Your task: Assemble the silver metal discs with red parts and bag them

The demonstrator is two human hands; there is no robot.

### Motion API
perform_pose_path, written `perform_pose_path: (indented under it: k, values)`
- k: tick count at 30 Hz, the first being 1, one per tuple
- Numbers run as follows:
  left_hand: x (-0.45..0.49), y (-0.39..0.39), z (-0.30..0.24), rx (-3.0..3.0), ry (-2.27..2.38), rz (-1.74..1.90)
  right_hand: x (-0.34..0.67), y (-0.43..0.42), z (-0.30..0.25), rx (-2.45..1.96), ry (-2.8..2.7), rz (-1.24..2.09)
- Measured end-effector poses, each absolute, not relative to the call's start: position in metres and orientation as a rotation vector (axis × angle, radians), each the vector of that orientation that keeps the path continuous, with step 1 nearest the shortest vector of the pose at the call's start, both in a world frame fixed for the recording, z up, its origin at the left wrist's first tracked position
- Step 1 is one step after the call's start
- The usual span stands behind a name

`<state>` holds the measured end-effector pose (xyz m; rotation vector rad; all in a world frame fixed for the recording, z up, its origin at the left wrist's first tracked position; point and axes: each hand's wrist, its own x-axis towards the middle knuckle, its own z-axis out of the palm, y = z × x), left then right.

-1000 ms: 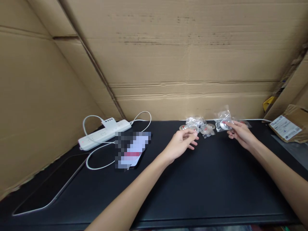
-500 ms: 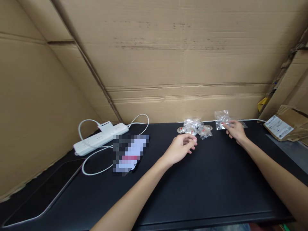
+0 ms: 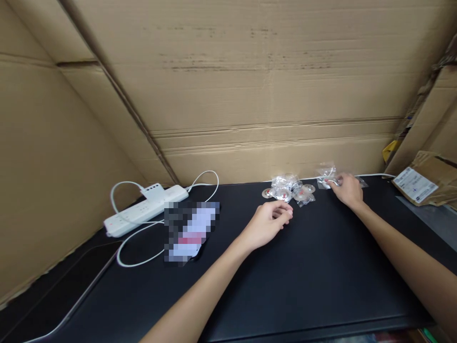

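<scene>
The right hand is at the far right of the smooth black tabletop, its thumb and bent forefinger pinching the near edge of a small clear plastic bag with a silvery, red-marked piece inside. The bag lies to the far left of that grip, its loose film reaching away from the fingertips toward the tall brown cardboard wall — so the right hand is plainly the nearer one to it. The fingers behind the thumb are hidden and the film is shiny, so how firmly they press is hard to judge. To the left of the bag and apart from it sits a loose cluster of round silvery discs in crinkled clear wrapping, spread from left to right, some marked with red at the middle. The left hand is just on the near side of this cluster, fingers loosely curled with a gap inside the curl and nothing seen in it. Farther left are a phone with a blurred screen and a long white power strip; on the far right, a crumpled brown cardboard parcel with a white label.
</scene>
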<state>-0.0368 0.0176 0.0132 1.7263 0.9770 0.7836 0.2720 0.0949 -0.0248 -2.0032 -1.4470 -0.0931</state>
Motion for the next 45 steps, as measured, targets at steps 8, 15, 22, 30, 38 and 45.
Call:
perform_pose_path:
  k: [8, 15, 22, 30, 38, 45]
  values:
    - [-0.037, 0.018, 0.011, 1.713, 0.971, 0.817, 0.260, 0.077, -0.010, -1.498, -1.204, 0.557]
    - [-0.035, 0.023, 0.009, 1.573, 0.949, 1.052, 0.202, 0.030, 0.021, -0.967, -1.224, 1.298]
    - [-0.037, 0.017, 0.022, 1.448, 0.808, 1.125, 0.165, 0.007, 0.016, -0.919, -1.630, 1.513]
    - [-0.035, 0.011, 0.022, 1.512, 0.797, 0.832, 0.168, 0.010, 0.017, -0.887, -1.612, 1.108]
    - [-0.041, 0.023, 0.018, 1.521, 0.834, 0.927, 0.168, 0.013, 0.013, -0.903, -1.514, 1.057]
    - [-0.044, 0.027, 0.017, 1.595, 0.815, 1.007, 0.170, 0.012, 0.015, -0.827, -1.488, 1.153]
